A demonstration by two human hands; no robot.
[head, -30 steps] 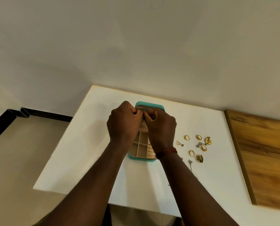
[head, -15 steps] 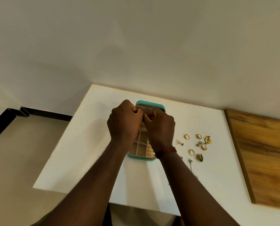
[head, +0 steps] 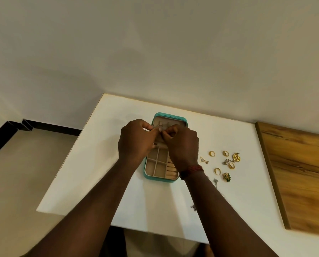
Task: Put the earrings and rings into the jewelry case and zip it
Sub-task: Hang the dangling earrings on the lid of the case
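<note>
A teal jewelry case lies open on the white table, its beige compartments facing up and its lid raised at the far side. My left hand and my right hand meet above the case, both pinching a small silvery earring against the lid's inside. To the right of the case lie several gold rings, a triangular earring, a gold flower earring and a green-and-gold earring.
A thin silver chain and a small silver piece lie on the table near my right forearm. A wooden surface adjoins the table on the right. The wall stands just behind the table; the floor drops off at left.
Both hands have stayed together over the case lid, with only small finger movements; a little more of the lid's inside shows. The jewelry on the table has not moved.
</note>
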